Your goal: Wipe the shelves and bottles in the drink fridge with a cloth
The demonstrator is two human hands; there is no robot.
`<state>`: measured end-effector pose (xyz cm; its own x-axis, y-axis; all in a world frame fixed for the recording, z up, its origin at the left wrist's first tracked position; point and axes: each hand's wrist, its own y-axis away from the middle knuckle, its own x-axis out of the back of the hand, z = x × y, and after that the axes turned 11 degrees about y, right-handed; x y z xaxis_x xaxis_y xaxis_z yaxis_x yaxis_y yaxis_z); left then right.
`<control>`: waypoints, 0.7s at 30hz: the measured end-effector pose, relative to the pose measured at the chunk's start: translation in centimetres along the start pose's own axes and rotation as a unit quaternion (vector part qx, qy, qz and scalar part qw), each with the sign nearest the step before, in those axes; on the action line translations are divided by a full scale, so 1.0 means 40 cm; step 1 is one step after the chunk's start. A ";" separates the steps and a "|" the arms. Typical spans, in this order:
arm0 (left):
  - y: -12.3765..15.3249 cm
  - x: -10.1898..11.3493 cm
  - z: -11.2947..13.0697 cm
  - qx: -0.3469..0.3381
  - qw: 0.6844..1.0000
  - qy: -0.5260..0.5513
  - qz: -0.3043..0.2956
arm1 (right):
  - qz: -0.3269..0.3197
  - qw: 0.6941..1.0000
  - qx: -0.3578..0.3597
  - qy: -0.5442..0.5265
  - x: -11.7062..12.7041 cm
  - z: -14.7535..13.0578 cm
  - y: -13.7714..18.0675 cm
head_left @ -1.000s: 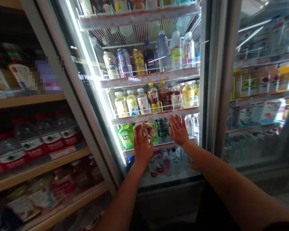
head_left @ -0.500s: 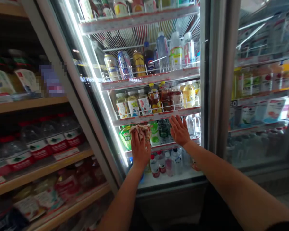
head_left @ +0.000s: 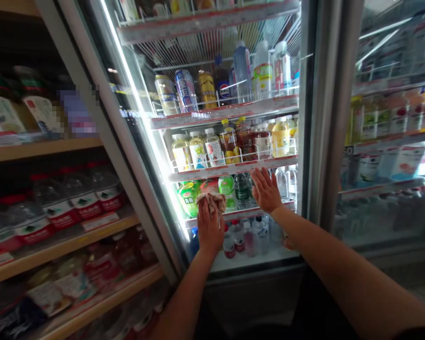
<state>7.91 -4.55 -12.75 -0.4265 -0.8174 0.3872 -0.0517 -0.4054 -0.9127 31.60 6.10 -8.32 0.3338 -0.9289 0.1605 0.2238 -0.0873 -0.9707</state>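
My left hand (head_left: pixel 210 226) presses a crumpled light cloth (head_left: pixel 211 199) against the glass door (head_left: pixel 233 141) of a lit drinks fridge, low on the pane. My right hand (head_left: pixel 267 190) lies flat on the same glass a little to the right, fingers spread and nothing in it. Behind the glass stand rows of bottles and cans (head_left: pixel 226 146) on wire shelves.
Wooden shelves (head_left: pixel 56 146) with packaged goods and red-labelled jars fill the left side. The fridge's metal door frame (head_left: pixel 327 118) runs upright to the right of my hands, with a second glass door (head_left: pixel 393 118) of drinks beyond it.
My left hand has slid the cloth down the glass by a little. My right hand has stayed flat in about the same spot.
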 end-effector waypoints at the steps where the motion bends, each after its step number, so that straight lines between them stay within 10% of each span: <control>1: -0.002 -0.001 -0.002 -0.004 1.000 0.001 0.006 | -0.003 1.000 -0.001 -0.004 0.000 0.000 0.001; 21: -0.011 0.025 -0.045 0.018 0.999 0.013 0.041 | 0.008 1.000 0.002 -0.008 0.001 -0.002 0.006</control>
<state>5.89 -4.46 -12.19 -0.4506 -0.8381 0.3074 0.0171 -0.3523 -0.9357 31.58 6.00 -8.56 0.3525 -0.9240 0.1480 0.2225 -0.0709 -0.9723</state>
